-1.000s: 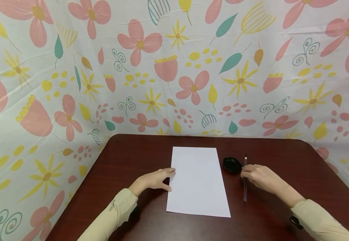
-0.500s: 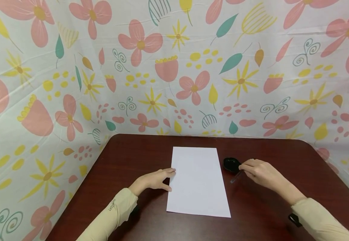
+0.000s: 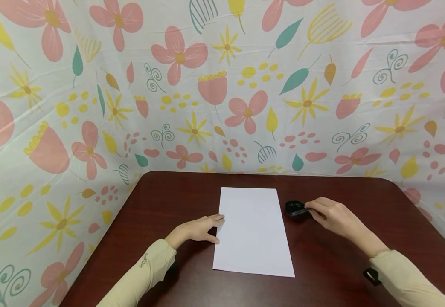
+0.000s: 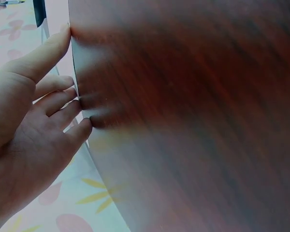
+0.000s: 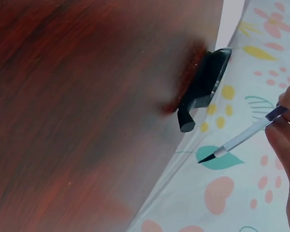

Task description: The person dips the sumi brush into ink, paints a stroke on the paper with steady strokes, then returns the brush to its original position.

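Note:
A white sheet of paper (image 3: 253,232) lies flat near the middle of the dark table. At its left edge rests my left hand (image 3: 196,229), fingers and thumb spread, fingertips touching the paper. To the right of the sheet sits a small black dish (image 3: 292,206); the right wrist view shows the dish (image 5: 206,79) with a short stub at one end. My right hand (image 3: 331,215) pinches a brush (image 3: 300,212), whose clear handle end lies across the dish in the head view. In the right wrist view the brush (image 5: 244,136) shows a dark pointed tip and pale ferrule.
The dark red-brown table (image 3: 168,200) has rounded far corners. A flower-printed cloth (image 3: 245,111) hangs behind it and along the sides. A small black object (image 3: 372,276) shows at the right sleeve cuff.
In my right hand the brush has turned: its handle end swung from pointing toward me to pointing left, over the dish. The left hand and the paper have stayed put.

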Demonstrator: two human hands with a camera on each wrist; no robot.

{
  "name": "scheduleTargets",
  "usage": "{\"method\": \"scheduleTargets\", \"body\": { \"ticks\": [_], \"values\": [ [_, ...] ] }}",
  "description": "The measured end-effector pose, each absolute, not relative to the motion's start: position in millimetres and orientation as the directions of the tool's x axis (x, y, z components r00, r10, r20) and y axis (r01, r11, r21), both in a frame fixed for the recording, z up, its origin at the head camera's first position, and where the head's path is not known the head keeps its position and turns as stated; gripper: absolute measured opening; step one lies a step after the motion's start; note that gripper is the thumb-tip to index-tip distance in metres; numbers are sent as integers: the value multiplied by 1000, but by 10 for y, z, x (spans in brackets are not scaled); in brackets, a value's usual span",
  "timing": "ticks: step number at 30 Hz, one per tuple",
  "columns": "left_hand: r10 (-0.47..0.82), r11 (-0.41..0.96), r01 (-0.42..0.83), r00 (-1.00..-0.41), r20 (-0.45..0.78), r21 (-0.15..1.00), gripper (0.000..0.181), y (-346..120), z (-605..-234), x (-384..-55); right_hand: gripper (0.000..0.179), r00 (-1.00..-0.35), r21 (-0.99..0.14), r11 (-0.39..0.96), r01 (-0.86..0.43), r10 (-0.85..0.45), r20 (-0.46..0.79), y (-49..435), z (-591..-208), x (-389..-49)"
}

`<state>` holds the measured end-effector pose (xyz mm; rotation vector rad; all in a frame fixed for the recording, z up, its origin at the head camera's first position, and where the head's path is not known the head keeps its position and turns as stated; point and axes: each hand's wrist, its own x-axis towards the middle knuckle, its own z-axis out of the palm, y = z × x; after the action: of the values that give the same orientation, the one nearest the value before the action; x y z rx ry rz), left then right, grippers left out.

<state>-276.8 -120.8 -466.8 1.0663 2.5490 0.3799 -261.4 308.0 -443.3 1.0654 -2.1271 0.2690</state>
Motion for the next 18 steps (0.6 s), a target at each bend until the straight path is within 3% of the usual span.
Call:
{"method": "scheduleTargets", "body": {
  "ticks": [4,9,14,18],
  "values": [
    [725,678,627,-655,-212,383,72,-1210,-4682,-2780,44,-459,84,679,-729,-575,677,3064,-4398,-2610],
    [730,673,629,-649,-213,390,72,-1214,-4691,-2785,44,-472,63,702,-710,-540,697,3047,-4370,-2621],
    [728,675,623,-648,-223,395,72,-1217,-4696,-2775,20,-493,33,711,-702,-520,698,3055,-4364,-2631],
    [734,672,635,-642,-222,382,72,-1218,-4702,-2775,34,-492,8,716,-698,-488,721,3054,-4365,-2646]
  ]
}}
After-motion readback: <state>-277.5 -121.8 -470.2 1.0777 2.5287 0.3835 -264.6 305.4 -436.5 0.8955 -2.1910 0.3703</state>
